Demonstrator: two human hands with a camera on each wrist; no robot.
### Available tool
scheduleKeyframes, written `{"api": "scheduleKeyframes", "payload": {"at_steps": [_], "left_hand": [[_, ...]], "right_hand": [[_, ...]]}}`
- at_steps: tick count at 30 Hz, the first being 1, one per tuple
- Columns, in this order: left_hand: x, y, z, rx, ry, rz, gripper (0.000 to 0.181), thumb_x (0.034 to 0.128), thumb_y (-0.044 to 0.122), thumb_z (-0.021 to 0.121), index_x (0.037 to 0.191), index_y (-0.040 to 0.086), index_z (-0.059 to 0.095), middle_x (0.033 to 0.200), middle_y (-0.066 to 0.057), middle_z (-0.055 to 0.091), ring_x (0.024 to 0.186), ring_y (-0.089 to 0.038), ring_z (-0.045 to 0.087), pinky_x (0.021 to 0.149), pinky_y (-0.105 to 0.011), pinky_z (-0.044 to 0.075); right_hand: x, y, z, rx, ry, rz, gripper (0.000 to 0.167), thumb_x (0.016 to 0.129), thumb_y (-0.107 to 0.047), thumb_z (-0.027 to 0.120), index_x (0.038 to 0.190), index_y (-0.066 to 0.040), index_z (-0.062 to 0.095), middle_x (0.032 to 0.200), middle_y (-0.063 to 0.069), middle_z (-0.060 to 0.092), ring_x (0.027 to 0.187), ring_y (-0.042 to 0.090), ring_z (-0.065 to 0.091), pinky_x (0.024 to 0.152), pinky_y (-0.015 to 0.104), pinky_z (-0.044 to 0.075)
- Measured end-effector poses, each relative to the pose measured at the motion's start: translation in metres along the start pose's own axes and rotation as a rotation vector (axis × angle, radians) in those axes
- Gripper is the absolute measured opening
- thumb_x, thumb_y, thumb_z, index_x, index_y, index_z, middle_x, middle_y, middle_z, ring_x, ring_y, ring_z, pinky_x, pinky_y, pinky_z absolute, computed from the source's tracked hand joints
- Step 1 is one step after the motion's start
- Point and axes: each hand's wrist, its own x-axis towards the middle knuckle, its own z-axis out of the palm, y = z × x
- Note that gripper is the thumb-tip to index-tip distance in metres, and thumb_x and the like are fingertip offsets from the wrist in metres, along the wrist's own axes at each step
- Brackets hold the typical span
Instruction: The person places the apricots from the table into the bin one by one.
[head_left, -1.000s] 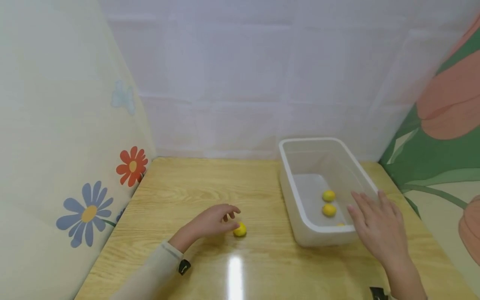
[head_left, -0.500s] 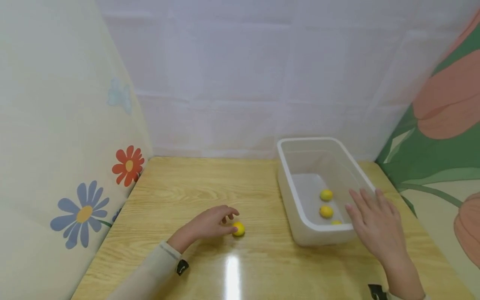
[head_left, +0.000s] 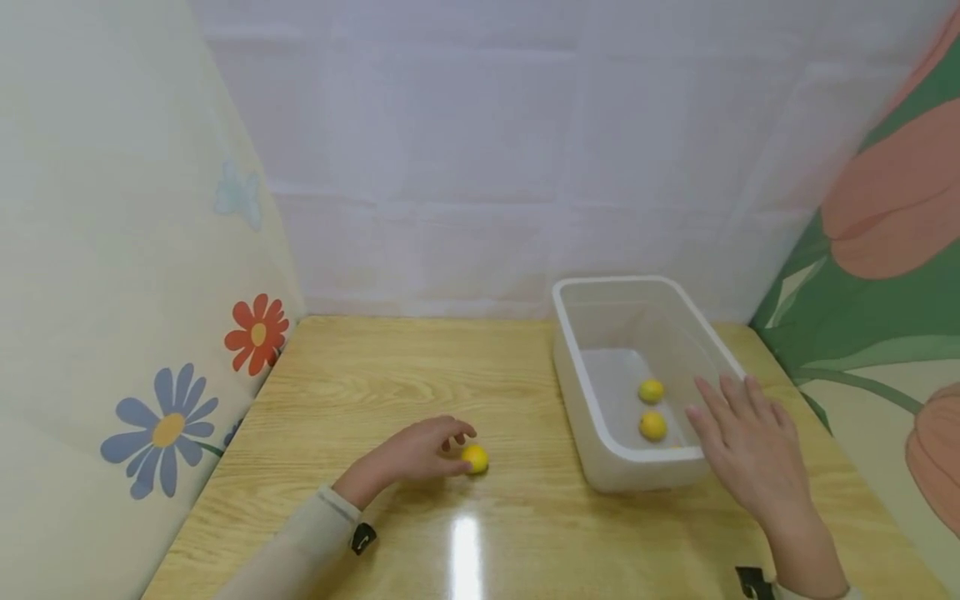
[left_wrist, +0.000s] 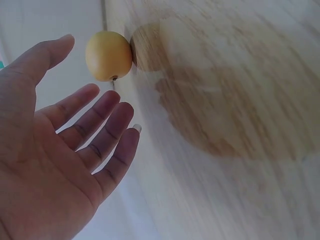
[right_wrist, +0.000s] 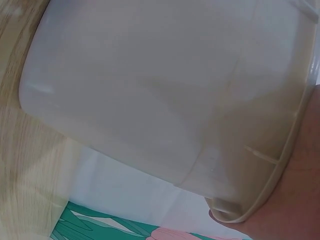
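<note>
A yellow lemon (head_left: 476, 459) lies on the wooden table, just past the thumb tip of my left hand (head_left: 422, 450). That hand is held low with its fingers loosely bent. In the left wrist view the lemon (left_wrist: 108, 56) sits beyond the spread thumb and fingers, with a visible space between them and it. My right hand (head_left: 759, 454) lies with straight fingers over the near right corner of a white plastic bin (head_left: 651, 477). Its palm touches the rim in the right wrist view, where the bin wall (right_wrist: 150, 85) hides most of the hand. Inside are lemons (head_left: 652, 426), one nearly hidden behind the front rim.
The bin stands at the right of the wooden table (head_left: 420, 358). White cloth (head_left: 435, 167) hangs behind the table's back edge. Flower-printed panels flank it, one on the left (head_left: 150, 275) and one on the right (head_left: 885, 283).
The head view has shifted slightly. The lemons in the bin have moved a little. My left hand stays beside the lemon on the table, and my right hand stays on the bin's rim.
</note>
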Motion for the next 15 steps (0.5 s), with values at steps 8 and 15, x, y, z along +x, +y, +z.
{"api": "scheduleKeyframes", "payload": {"at_steps": [8, 15], "left_hand": [[0.0002, 0.0025, 0.0030, 0.012, -0.021, -0.008, 0.052, 0.0889, 0.041, 0.077, 0.131, 0.015, 0.064, 0.117, 0.001, 0.066, 0.102, -0.015, 0.061, 0.090, -0.038, 0.053], [0.0024, 0.0048, 0.0051, 0.018, -0.030, -0.007, 0.047, 0.0880, 0.033, 0.079, 0.128, 0.014, 0.065, 0.114, 0.001, 0.067, 0.099, -0.012, 0.061, 0.089, -0.036, 0.053]], "right_hand": [[0.0005, 0.0011, 0.0016, -0.003, 0.019, -0.007, 0.056, 0.109, -0.043, 0.035, 0.151, -0.007, 0.046, 0.155, 0.028, 0.037, 0.150, 0.050, 0.015, 0.110, 0.073, 0.016], [0.0001, 0.0015, 0.0031, 0.009, 0.034, -0.007, 0.055, 0.109, -0.043, 0.037, 0.151, -0.008, 0.047, 0.153, 0.027, 0.042, 0.151, 0.049, 0.015, 0.110, 0.073, 0.015]]}}
